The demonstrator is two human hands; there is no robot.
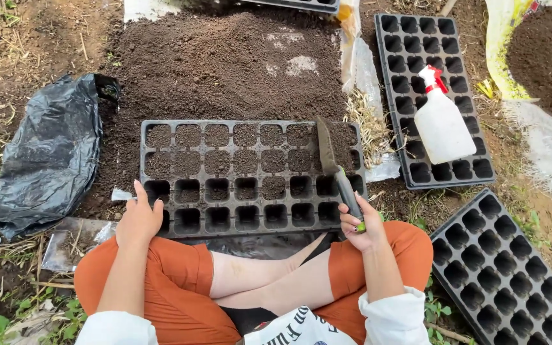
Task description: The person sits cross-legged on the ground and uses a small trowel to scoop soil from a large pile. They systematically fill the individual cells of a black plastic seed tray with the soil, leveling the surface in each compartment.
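A black seedling tray [250, 227] lies in front of my crossed legs. Its far two rows hold soil; the near rows are mostly hollow. My left hand [139, 219] rests on the tray's near left corner, fingers together, holding it steady. My right hand [362, 223] grips the handle of a small trowel [330, 160]. The blade carries soil and hovers over the tray's far right cells. A big heap of dark soil [225, 61] lies on a sheet just beyond the tray.
A white spray bottle with a red trigger [441, 122] lies on a second tray without soil [410, 83] at the right. A third such tray [512, 268] sits near my right knee. A crumpled black plastic bag [49, 153] is at the left, another soil pile [547, 57] at top right.
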